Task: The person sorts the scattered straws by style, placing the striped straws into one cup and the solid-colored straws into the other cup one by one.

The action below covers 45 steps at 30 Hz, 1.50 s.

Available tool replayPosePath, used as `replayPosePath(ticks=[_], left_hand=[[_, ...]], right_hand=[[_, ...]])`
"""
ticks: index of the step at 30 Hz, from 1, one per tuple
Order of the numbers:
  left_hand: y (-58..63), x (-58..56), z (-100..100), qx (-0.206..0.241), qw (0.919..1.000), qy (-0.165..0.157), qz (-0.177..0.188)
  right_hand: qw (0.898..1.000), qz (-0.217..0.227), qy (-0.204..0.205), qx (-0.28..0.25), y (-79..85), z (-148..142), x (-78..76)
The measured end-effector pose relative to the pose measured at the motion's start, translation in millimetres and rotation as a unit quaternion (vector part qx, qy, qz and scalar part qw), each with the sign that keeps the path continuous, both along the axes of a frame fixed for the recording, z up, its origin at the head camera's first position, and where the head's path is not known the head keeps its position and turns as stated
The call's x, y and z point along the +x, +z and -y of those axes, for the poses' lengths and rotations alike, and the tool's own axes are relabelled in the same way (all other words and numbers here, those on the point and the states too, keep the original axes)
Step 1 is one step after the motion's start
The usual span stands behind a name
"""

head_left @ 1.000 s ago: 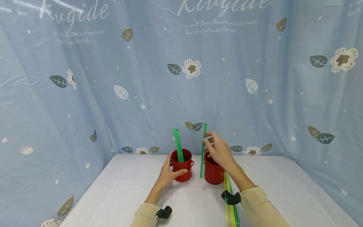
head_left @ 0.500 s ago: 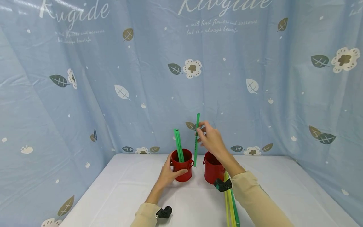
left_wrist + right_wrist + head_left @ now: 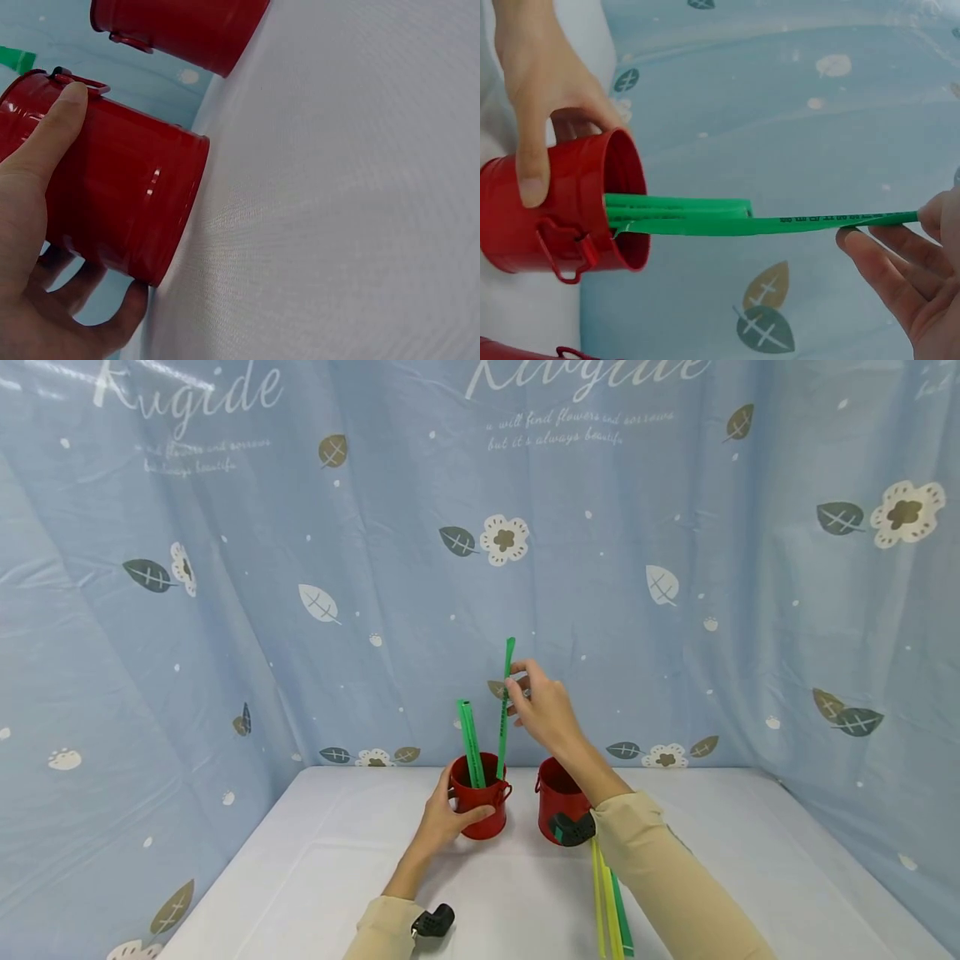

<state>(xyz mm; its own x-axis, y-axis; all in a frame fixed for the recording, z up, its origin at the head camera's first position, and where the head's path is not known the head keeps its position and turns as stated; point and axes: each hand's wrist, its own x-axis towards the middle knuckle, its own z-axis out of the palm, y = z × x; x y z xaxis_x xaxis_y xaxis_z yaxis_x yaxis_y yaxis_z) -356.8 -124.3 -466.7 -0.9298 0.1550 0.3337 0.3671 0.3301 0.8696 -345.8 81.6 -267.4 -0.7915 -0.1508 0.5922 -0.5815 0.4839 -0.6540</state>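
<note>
My left hand [image 3: 444, 814] grips a small red metal bucket [image 3: 486, 822] that stands upright on the table, thumb across its front and fingers round the far side. Green heat-shrink tubes [image 3: 471, 747] lean inside this bucket and stick up above its rim. My right hand [image 3: 546, 710] pinches another green heat-shrink tube [image 3: 504, 731], flat and printed with black text, between thumb and fingers near its upper half. In the right wrist view this held tube [image 3: 780, 223] has its lower end at the bucket's mouth, just within the rim.
A second red bucket [image 3: 551, 793] stands to the right, partly behind my right forearm. Yellow strips [image 3: 609, 893] and a green strip [image 3: 622, 918] lie on the white table [image 3: 337, 877] in front of it. A blue patterned curtain [image 3: 405, 635] hangs behind.
My right hand has lifted the green heat-shrink tube from beside the right bucket and carried it left and up, over the left bucket. My left hand has kept its grip on the bucket.
</note>
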Motion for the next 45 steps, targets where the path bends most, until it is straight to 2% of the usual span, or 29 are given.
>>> replayPosePath(ticks=[7,11,20,31,36,45], left_hand=[[3.6,0.3,-0.8,-0.006,1.0,-0.002,0.006],[2.1,1.1,-0.7,-0.01,0.9998,0.003,0.015],[0.1,1.5,-1.3,-0.019,0.9997,0.011,0.012],[2.4,1.1,-0.8,-0.014,0.9998,0.008,0.007],[1.9,1.8,-0.6,-0.014,0.9999,0.007,0.004],[3.3,1.9,-1.4,-0.009,0.9999,0.003,0.006]], right_hand=[[1.0,-0.014,0.0,0.002,1.5,7.9,-1.3],[1.0,0.004,0.003,0.007,-8.5,11.5,-3.8],[0.999,0.036,-0.011,0.027,-36.7,19.8,-8.0],[0.997,0.069,-0.017,0.042,-62.0,24.1,-10.4],[0.995,0.085,-0.015,0.048,-70.0,25.8,-9.9],[0.995,0.087,-0.009,0.052,-76.9,26.5,-10.2]])
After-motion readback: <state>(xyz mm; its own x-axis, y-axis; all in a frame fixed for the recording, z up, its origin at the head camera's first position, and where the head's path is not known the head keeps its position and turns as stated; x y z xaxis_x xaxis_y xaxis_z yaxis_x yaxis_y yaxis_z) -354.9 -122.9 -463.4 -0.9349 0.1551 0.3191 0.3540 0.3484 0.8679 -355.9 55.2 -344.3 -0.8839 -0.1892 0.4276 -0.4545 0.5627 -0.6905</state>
